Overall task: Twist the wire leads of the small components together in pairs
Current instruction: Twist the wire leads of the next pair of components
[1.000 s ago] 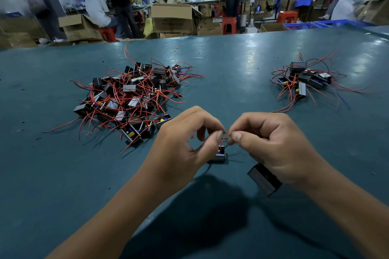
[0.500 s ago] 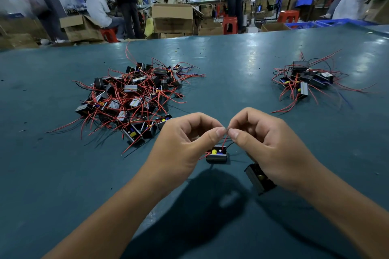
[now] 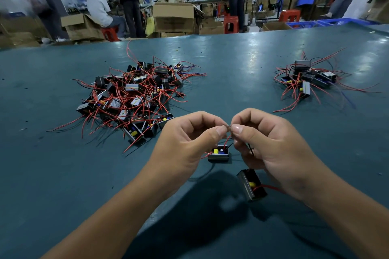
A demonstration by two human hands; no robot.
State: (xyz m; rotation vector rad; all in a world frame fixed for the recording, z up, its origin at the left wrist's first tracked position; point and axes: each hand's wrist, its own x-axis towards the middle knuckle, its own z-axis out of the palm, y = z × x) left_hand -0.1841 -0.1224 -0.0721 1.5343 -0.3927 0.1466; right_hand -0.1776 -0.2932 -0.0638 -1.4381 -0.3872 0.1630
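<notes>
Both hands now sit a touch higher than a moment ago, and the component under the right wrist has tipped to show its yellow part. Left hand (image 3: 185,143) and right hand (image 3: 273,145) each pinch the bare wire ends (image 3: 228,126) between thumb and forefinger, tips nearly meeting. One small component (image 3: 218,153) seems to hang just below; another (image 3: 252,185) lies on the teal surface (image 3: 63,174). Big pile (image 3: 134,94) far left, smaller pile (image 3: 309,79) far right.

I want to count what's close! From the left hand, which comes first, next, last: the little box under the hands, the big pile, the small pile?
From the left hand:
1. Little box, just right, below.
2. Big pile, left, farther back.
3. Small pile, far right.
</notes>
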